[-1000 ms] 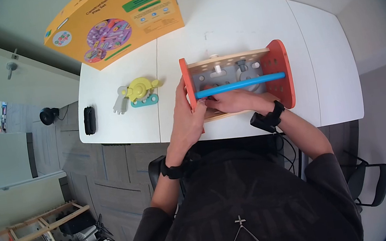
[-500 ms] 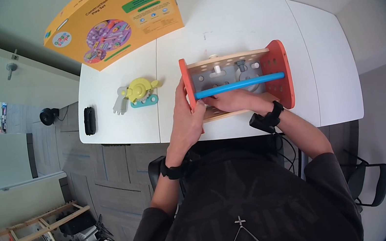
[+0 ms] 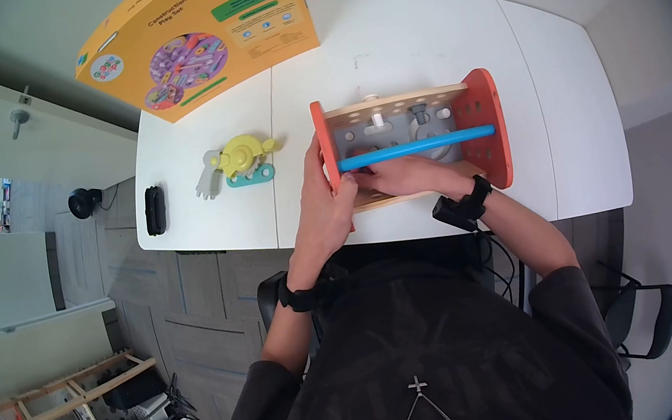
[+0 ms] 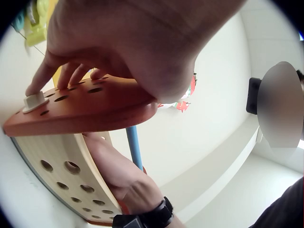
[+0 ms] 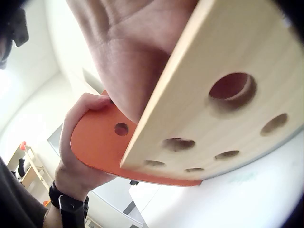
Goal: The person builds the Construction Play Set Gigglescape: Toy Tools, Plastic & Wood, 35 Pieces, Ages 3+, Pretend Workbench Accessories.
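Note:
A wooden toy toolbox with orange end panels stands on the table, a blue rod handle spanning its top. My left hand grips the left end panel, thumb over its edge and fingers spread along the holed outer face. In the left wrist view one fingertip touches a white bolt head on that face. My right hand reaches under the handle into the box, close to the inner side of the same panel. Its fingertips are hidden, so I cannot tell what they hold.
A white bolt and a grey bolt sit in the toolbox's far side. Left of it lie a yellow toy saw with a grey blade, a teal holed strip and a black case. A large yellow box stands behind.

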### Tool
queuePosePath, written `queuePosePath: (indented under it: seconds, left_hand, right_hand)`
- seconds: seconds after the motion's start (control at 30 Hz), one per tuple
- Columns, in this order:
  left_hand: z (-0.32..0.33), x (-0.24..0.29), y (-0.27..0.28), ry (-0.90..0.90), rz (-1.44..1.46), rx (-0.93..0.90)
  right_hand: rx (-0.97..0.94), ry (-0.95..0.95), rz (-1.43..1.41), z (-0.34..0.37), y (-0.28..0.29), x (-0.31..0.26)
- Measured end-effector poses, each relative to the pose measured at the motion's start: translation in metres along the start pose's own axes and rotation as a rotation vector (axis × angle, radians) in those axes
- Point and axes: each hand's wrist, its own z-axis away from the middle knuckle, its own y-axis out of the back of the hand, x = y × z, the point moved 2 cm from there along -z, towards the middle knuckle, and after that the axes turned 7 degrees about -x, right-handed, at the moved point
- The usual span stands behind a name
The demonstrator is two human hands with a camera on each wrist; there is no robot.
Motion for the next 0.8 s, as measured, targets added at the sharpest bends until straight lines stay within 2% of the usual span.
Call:
queuePosePath:
  seconds: [0.1,0.2,0.5,0.6,0.7,0.8]
  left_hand:
    - [0.0,-0.006,0.0,-0.032,-0.071,0.018]
    - [-0.001,-0.014,0.001,-0.1,-0.145,0.049]
    - [0.0,-0.009,0.001,-0.061,-0.136,0.031]
    - [-0.001,-0.011,0.001,-0.083,-0.141,0.043]
    - [0.001,-0.01,-0.001,-0.079,-0.126,0.038]
    - [0.001,-0.008,0.0,-0.064,-0.132,0.035]
  right_hand:
    - [0.082,0.027,0.018,-0.003,-0.003,0.007]
    - [0.059,-0.035,-0.022,0.005,0.003,-0.01]
    - [0.072,0.013,0.055,-0.001,-0.002,0.005]
    - [0.006,-0.017,-0.001,0.01,0.008,-0.017]
    - [0.084,0.089,0.028,0.002,0.0,-0.001]
    - [0.114,0.005,0.044,0.005,0.003,-0.012]
